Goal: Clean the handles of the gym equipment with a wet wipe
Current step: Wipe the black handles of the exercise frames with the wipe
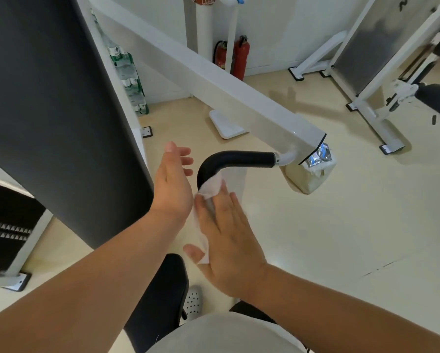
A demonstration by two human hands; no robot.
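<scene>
A black curved handle (239, 157) sticks out from the end of a white machine arm (214, 85). A white wet wipe (208, 189) lies over the handle's lower bent end and hangs down along my palm. My right hand (226, 238) presses the wipe flat against that end, fingers extended and thumb under the wipe's lower edge. My left hand (173, 179) hovers just left of the handle, fingers spread, holding nothing. The lowest part of the handle is hidden behind the wipe and my right hand.
A tall black back pad (56, 110) fills the left. A black seat (160, 296) sits below my arms. Two red fire extinguishers (240, 57) stand by the far wall, stacked bottles (130, 80) to their left. Another white machine frame (376, 108) stands at right.
</scene>
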